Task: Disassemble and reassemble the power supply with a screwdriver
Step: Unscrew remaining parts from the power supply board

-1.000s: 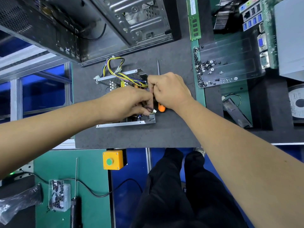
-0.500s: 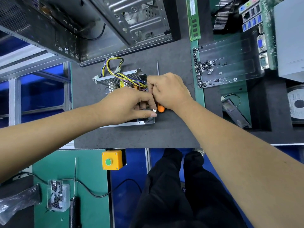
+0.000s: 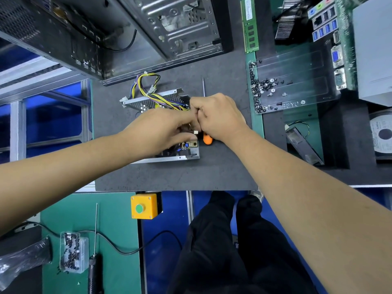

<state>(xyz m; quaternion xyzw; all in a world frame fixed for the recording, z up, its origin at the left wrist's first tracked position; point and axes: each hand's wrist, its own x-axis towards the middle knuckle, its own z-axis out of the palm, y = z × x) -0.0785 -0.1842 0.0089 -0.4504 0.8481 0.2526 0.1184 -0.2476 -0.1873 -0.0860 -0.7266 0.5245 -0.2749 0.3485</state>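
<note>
Hidden under the hands
Both hands cover the power supply (image 3: 163, 132) middle; the screwdriver (image 3: 206, 139) shows only its orange end and far tip

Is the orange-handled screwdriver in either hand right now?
No, the orange-handled screwdriver lies on the mat under the right hand.

The power supply (image 3: 163, 128) has a silver metal case with a perforated far wall, and its cable bundle (image 3: 148, 88) runs yellow, purple, blue and black. Just right of it lies a screwdriver (image 3: 206, 139) with an orange handle end. The mat (image 3: 176, 175) is dark grey — the bench (image 3: 114, 230) beside it green. Near, a yellow button box (image 3: 144, 205) carries a green button; far right, a RAM stick (image 3: 249, 24) is green.
</note>
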